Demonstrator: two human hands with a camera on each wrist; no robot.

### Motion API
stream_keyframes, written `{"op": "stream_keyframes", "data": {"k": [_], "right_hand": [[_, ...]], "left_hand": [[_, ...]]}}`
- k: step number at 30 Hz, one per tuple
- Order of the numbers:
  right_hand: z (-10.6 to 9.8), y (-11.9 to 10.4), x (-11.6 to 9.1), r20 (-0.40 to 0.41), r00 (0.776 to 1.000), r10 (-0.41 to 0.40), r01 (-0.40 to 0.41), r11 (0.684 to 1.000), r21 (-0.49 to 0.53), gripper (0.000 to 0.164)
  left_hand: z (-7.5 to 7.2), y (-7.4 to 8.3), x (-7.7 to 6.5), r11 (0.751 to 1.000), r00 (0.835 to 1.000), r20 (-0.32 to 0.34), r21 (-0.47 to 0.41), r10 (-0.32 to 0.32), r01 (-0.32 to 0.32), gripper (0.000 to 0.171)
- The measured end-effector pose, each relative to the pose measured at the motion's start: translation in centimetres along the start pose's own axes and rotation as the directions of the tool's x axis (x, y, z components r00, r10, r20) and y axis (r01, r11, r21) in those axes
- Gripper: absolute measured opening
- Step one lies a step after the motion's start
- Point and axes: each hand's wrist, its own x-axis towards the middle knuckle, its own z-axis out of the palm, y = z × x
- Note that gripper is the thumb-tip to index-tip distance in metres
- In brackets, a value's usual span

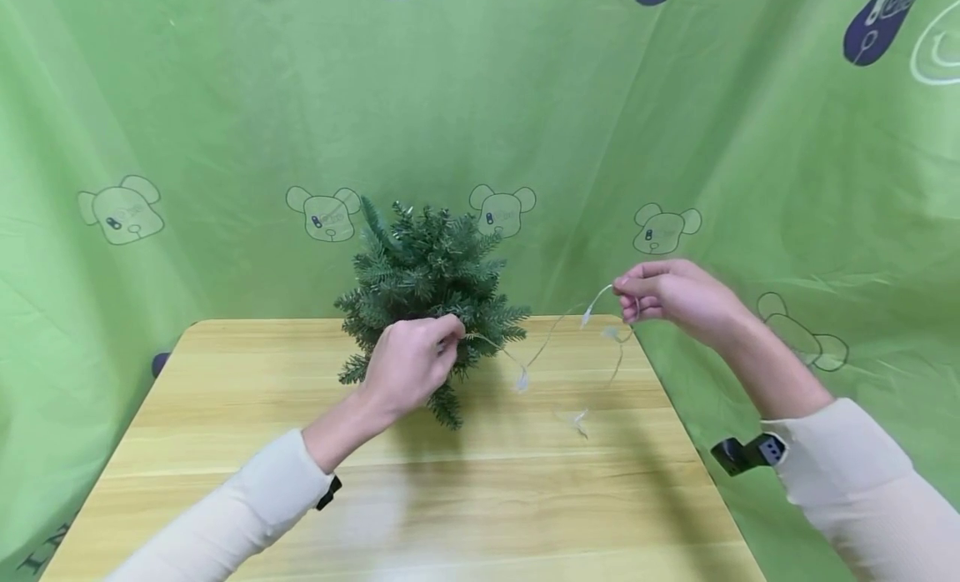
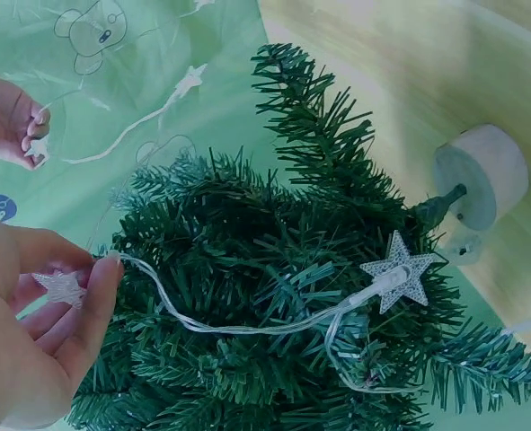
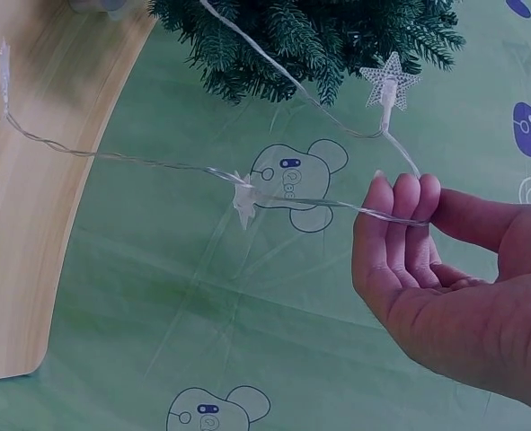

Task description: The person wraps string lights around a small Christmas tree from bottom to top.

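Observation:
A small green artificial Christmas tree [image 1: 431, 269] stands at the back of the table. Close in front of its branches, my left hand [image 1: 408, 365] pinches the clear wire of a string of star lights between thumb and fingertips. A clear star [image 2: 395, 272] overlaps the branches in the left wrist view, and another star [image 2: 61, 287] shows by the left fingers. Out to the right of the tree, my right hand [image 1: 678, 303] holds another stretch of the string with curled fingers. From there the wire droops toward the left hand, with a star [image 3: 391, 85] near the right fingertips.
The wooden table [image 1: 570, 499] lies under both hands, its right edge below the right hand. Behind it hangs a green cloth [image 1: 225, 107] printed with bear heads. A pale round base [image 2: 485, 175] is at the foot of the tree.

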Motion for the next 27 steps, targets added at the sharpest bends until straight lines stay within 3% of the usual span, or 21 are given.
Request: {"op": "stream_keyframes", "data": {"k": [7,16,23,27], "right_hand": [[0.15,0.05,0.16,0.000,1.000,0.002,-0.002,1.000,-0.002,0.033],[-0.06,0.17,0.44,0.005,1.000,-0.005,0.005,1.000,-0.025,0.035],[-0.16,0.00,0.72,0.013,1.000,-0.010,0.011,1.000,-0.026,0.034],[-0.25,-0.02,0.86,0.019,1.000,-0.011,0.012,1.000,-0.029,0.035]], "left_hand": [[0.29,-0.01,-0.26,1.000,0.999,0.045,-0.009,-0.006,0.006,0.019],[-0.25,0.78,-0.19,0.996,0.970,0.227,0.028,-0.091,0.087,0.040],[-0.49,0.37,-0.18,0.998,0.984,0.171,0.045,-0.042,0.035,0.037],[-0.58,0.28,-0.07,0.998,0.983,0.179,0.043,-0.046,0.039,0.039]]}}
